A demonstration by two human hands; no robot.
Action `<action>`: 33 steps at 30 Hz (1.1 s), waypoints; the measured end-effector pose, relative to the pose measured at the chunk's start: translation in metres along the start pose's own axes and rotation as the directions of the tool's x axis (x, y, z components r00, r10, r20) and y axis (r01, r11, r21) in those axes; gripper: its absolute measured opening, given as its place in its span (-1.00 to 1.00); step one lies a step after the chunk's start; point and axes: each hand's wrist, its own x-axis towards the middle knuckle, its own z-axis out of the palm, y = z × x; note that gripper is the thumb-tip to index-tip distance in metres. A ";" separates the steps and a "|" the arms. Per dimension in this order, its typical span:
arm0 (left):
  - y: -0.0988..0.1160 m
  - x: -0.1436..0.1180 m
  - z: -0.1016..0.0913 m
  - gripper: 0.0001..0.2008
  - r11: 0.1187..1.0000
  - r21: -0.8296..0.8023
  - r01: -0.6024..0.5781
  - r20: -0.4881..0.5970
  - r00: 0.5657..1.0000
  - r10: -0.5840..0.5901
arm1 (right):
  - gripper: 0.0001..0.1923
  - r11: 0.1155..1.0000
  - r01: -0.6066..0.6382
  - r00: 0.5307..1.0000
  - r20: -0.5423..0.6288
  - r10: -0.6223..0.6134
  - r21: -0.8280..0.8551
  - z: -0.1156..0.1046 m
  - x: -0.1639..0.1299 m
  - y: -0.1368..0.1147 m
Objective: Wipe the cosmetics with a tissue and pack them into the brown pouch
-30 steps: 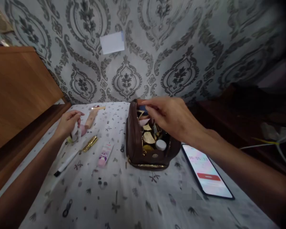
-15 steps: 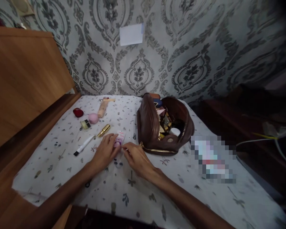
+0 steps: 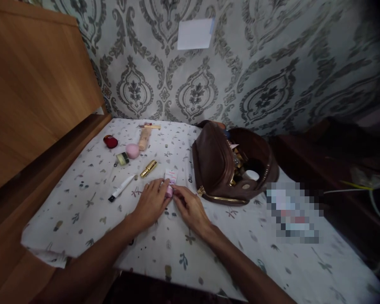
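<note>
A small pink-and-white packet [image 3: 171,176] lies on the patterned cloth between my two hands. My left hand [image 3: 150,202] has its fingers together on the packet's left side and covers part of it. From the right, my right hand [image 3: 190,207] has curled fingers at the packet's near edge, thumb and forefinger drawn together. A gold lipstick tube [image 3: 148,168] lies just beyond my left hand. Left of that hand is a white tube with a black cap [image 3: 122,187].
An unzipped brown bag [image 3: 213,162] full of small items stands right of my hands. Further back lie a pink sponge [image 3: 132,151], a small jar [image 3: 122,158], a dark red item [image 3: 110,141] and a beige tube [image 3: 145,138]. A blurred-out item [image 3: 294,213] lies at right.
The view has shifted, so the whole scene sits differently in frame. My right fingers are now closer to my left hand, and the packet's near end shows between them.
</note>
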 end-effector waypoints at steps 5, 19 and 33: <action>-0.004 0.002 -0.002 -0.45 0.998 -0.060 -0.034 0.036 0.999 0.036 | -0.66 0.999 -0.032 0.999 0.021 0.032 0.003 -0.003 0.001 0.000; -0.029 0.008 -0.034 -0.58 0.969 -0.115 0.216 -0.190 0.953 -0.235 | -0.69 0.998 -0.062 0.998 0.029 0.061 0.022 -0.007 0.000 0.000; -0.031 0.018 -0.032 -0.73 0.854 0.363 0.372 -0.161 0.928 -0.336 | -0.67 1.000 0.018 0.999 -0.036 -0.017 0.026 -0.009 -0.007 0.000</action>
